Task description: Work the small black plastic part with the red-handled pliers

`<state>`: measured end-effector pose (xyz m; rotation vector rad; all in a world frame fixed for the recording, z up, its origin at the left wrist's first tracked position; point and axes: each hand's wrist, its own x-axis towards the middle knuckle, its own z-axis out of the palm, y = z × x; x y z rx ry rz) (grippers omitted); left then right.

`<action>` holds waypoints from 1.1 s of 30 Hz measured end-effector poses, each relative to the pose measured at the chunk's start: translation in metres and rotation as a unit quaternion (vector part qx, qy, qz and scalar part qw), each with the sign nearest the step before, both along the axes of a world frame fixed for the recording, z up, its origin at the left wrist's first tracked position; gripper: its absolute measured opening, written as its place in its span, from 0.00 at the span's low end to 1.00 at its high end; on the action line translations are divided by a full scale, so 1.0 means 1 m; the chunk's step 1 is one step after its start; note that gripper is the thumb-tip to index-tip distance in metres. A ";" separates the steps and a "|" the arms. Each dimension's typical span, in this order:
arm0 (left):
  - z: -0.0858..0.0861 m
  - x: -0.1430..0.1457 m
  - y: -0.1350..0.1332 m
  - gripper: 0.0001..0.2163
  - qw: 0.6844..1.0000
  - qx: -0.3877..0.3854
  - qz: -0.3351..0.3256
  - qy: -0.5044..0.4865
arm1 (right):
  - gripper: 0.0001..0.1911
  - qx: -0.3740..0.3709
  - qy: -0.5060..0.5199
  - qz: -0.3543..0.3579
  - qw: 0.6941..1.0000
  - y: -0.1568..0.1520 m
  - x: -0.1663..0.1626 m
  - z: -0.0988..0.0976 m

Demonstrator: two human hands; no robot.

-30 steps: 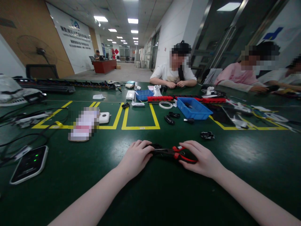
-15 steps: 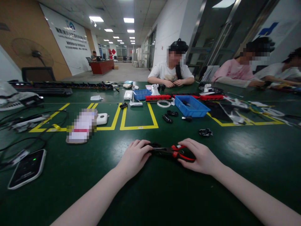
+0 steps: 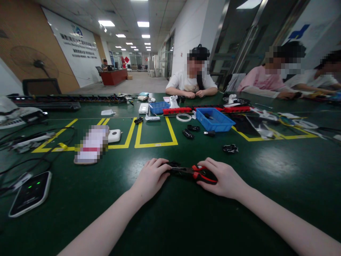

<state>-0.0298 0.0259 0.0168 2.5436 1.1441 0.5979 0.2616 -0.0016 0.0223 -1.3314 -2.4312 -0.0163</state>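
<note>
- The glossy dark green surface [image 3: 170,220] spreads in front of me, marked with yellow tape outlines [image 3: 172,131]; the tiny white label [image 3: 158,144] on one outline is too small to read.
- Beyond it, the white wall panel [image 3: 82,73] bears a blue round logo [image 3: 77,30] and rows of dark characters, too blurred for me to make out.
- Both my forearms reach forward and inward; my left hand [image 3: 151,176] lies palm-down, fingers bent and close together at the pliers' tip. What they pinch, if anything, is hidden.
- My right hand [image 3: 223,177] curls sideways, fingers partly open around both grips, thumb below.
- The long-nosed dark metal pliers with red-and-black handles [image 3: 195,171] lie between my hands, just above or on the surface, nose toward my left, handles spread apart.
- The small dark piece [image 3: 175,164] shows beside my left fingertips and the nose; its shape is unclear.
</note>
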 end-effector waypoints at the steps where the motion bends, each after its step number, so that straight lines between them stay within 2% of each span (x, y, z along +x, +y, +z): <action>1: 0.000 0.000 0.000 0.09 1.000 0.002 0.000 0.001 | 0.21 -0.001 -0.001 -0.001 1.000 0.000 0.000 0.000; 13: 0.003 0.001 0.000 0.10 1.000 0.001 -0.014 0.016 | 0.19 0.012 -0.034 0.005 0.999 0.005 0.004 0.009; 33: -0.003 0.000 0.003 0.10 1.000 0.003 -0.008 0.007 | 0.21 0.020 -0.038 0.004 0.999 0.001 0.002 0.010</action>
